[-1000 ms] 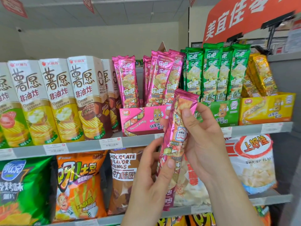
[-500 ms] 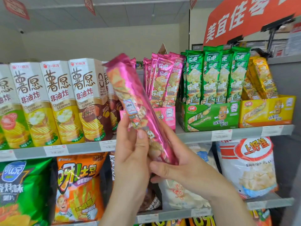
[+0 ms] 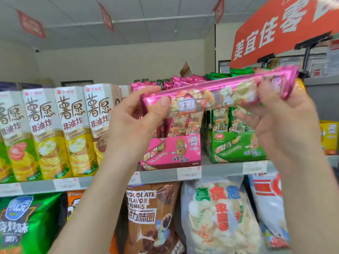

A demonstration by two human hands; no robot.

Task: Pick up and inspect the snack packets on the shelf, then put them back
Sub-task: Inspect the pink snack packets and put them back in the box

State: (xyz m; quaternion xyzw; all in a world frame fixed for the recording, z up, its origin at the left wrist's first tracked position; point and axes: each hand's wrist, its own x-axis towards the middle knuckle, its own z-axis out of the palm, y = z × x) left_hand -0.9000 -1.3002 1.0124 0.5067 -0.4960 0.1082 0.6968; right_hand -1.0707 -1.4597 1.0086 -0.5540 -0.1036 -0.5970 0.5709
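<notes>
Pink foil snack packet [image 3: 211, 96] held level, apparently for reading. Left hand [image 3: 132, 123] and right hand [image 3: 275, 121] pinch its ends.

i'm holding the long pink foil snack packet [image 3: 211, 96] crosswise in front of the upper shelf, my left hand [image 3: 132, 125] at its left end, my right hand [image 3: 280, 121] at its right. behind it the pink cardboard display box [image 3: 170, 153] sits on the grey metal shelf [image 3: 220, 170], with the green cardboard display box [image 3: 236, 149] just right of it and the tall paper chip cartons [image 3: 45, 132] to its left. one level down, the brown chocolate-rings bag [image 3: 150, 217] stands left of the white plastic crisp bag [image 3: 220, 217].
</notes>
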